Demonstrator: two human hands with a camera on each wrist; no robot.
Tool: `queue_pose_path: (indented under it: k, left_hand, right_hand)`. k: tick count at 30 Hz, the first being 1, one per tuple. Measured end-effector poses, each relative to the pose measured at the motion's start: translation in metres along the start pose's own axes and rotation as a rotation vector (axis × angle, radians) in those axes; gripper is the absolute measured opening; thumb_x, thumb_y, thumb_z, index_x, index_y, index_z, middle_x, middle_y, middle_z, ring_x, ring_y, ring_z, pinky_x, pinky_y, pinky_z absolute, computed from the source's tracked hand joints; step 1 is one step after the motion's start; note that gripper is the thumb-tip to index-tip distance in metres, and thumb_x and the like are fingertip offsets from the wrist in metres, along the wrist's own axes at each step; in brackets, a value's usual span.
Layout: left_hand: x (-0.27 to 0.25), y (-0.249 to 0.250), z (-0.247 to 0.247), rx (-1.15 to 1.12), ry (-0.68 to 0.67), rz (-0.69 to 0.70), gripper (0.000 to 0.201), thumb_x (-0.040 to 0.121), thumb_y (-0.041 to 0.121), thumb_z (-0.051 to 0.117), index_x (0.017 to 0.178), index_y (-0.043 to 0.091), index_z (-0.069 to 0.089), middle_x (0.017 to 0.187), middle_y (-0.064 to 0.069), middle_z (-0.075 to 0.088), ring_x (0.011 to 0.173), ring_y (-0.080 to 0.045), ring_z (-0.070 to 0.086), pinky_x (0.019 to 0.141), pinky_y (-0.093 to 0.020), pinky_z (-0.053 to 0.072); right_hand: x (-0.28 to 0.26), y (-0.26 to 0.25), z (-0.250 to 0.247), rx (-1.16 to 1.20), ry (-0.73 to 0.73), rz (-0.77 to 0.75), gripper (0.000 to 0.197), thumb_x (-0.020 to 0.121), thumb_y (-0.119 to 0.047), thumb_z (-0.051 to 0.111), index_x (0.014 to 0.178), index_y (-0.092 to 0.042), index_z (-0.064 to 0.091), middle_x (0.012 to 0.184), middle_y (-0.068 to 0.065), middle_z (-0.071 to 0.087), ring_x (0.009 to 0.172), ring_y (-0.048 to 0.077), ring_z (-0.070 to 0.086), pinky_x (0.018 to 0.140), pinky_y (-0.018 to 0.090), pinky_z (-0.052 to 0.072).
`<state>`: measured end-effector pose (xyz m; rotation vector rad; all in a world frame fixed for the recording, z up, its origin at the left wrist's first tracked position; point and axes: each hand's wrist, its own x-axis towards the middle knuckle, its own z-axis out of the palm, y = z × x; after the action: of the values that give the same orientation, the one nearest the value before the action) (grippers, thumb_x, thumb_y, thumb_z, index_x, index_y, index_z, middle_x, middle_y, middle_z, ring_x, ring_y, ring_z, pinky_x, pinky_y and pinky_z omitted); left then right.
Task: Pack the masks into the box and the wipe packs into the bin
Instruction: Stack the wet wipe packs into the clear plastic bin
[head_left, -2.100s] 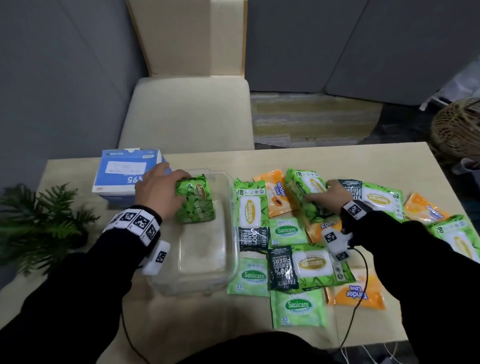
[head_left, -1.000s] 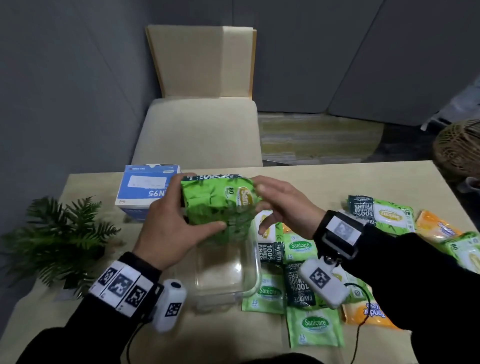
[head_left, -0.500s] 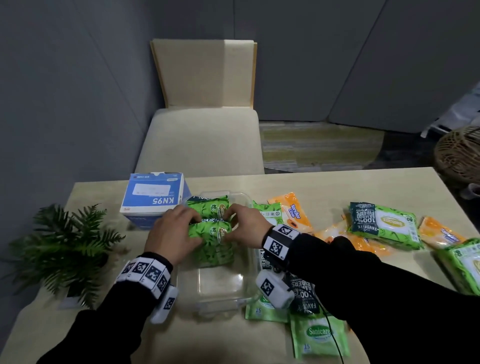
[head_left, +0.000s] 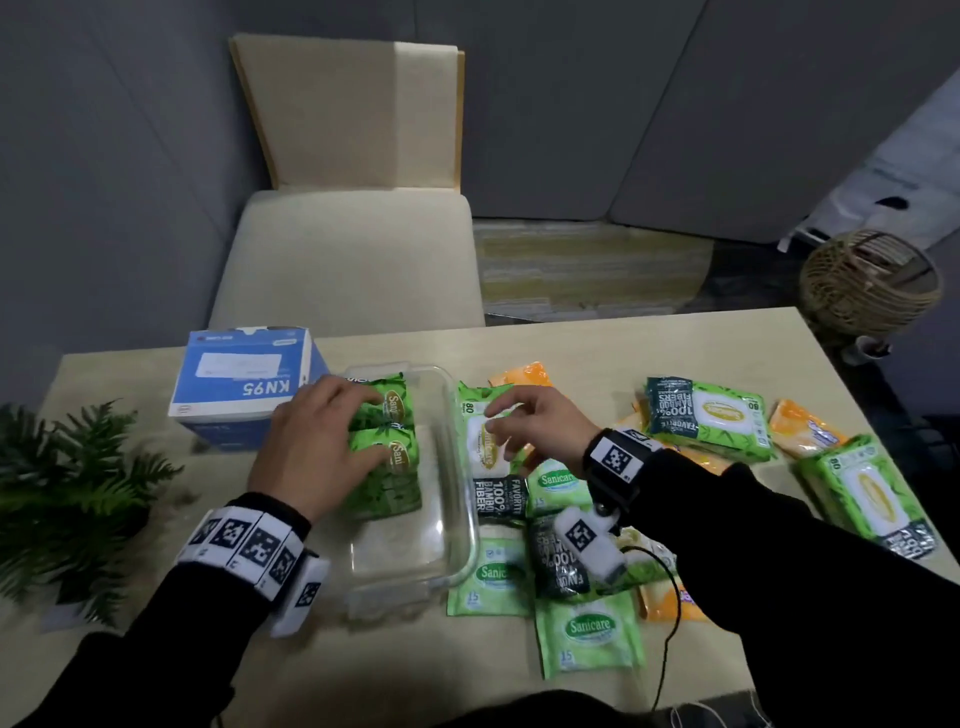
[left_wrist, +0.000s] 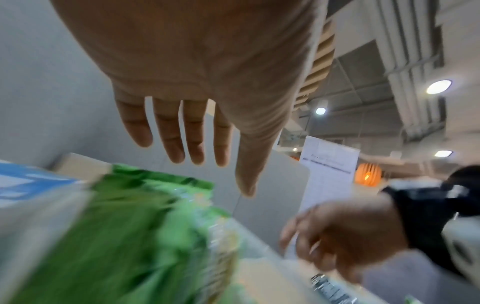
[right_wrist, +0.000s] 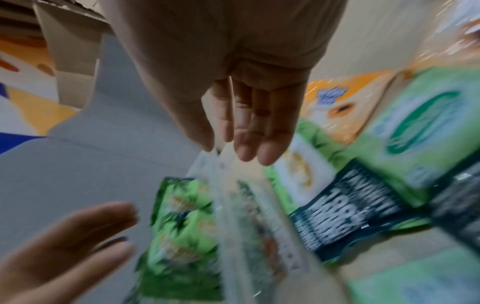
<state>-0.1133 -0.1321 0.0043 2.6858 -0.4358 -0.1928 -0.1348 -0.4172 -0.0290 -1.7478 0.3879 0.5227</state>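
Head view puts us in the wipe-packing step: two green wipe packs (head_left: 387, 441) stand on edge at the far end of the clear bin (head_left: 457, 540), and our left hand (head_left: 317, 452) rests on them with straight fingers, gripping nothing. Our right hand (head_left: 535, 431) hovers loose and empty over the large bamboo pack (head_left: 491, 457) just beside the bin. We judge the next move is to pinch that pack and slot it upright against the two inside. The blue KN95 box (head_left: 241, 384) sits left of the bin; we see no loose masks. The pale surface (head_left: 597, 343) carries many more packs, a fern (head_left: 67, 493) on the left, a cream chair (head_left: 348, 249) behind, grey panels, a wicker basket (head_left: 867, 280)
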Motion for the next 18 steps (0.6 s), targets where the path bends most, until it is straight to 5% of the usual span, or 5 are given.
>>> queue_pose_path:
  k: [4,9,14,18]
  left_hand:
    - [0.0,0.062,0.011,-0.289,-0.022,0.14,0.03,0.08,0.032,0.084,0.105,0.033,0.069,0.097,0.02,0.063,0.088,0.001,0.061,0.08,-0.021,0.049]
    - [-0.006,0.124,0.071,-0.49,-0.356,0.096,0.026,0.083,0.033,0.082,0.107,0.034,0.071,0.09,0.012,0.07,0.079,-0.001,0.067,0.075,-0.026,0.057]
    - [-0.006,0.165,0.137,-0.211,-0.594,0.133,0.056,0.09,0.035,0.071,0.141,0.025,0.051,0.129,0.0,0.058,0.115,-0.017,0.058,0.099,-0.034,0.049]
    - [0.002,0.172,0.168,-0.027,-0.68,0.076,0.086,0.084,0.034,0.081,0.155,0.018,0.034,0.152,-0.006,0.042,0.137,-0.024,0.046,0.112,-0.038,0.041]
  right_hand:
    - [-0.01,0.046,-0.048,-0.31,0.059,0.126,0.03,0.084,-0.021,0.085,0.109,-0.015,0.07,0.094,0.007,0.073,0.075,0.018,0.069,0.068,0.041,0.062]
    - [-0.032,0.104,-0.074,-0.808,-0.144,0.096,0.094,0.063,-0.052,0.095,0.144,-0.029,0.052,0.142,0.0,0.059,0.126,0.022,0.057,0.104,0.036,0.049]
    - [-0.041,0.158,-0.076,-1.189,-0.294,-0.088,0.129,0.054,-0.062,0.094,0.159,-0.02,0.032,0.141,0.009,0.055,0.126,0.033,0.054,0.104,0.043,0.045]
    - [-0.048,0.178,-0.081,-1.371,-0.308,-0.245,0.147,0.049,-0.061,0.095,0.162,-0.015,0.013,0.153,0.011,0.041,0.136,0.034,0.042,0.114,0.052,0.033]
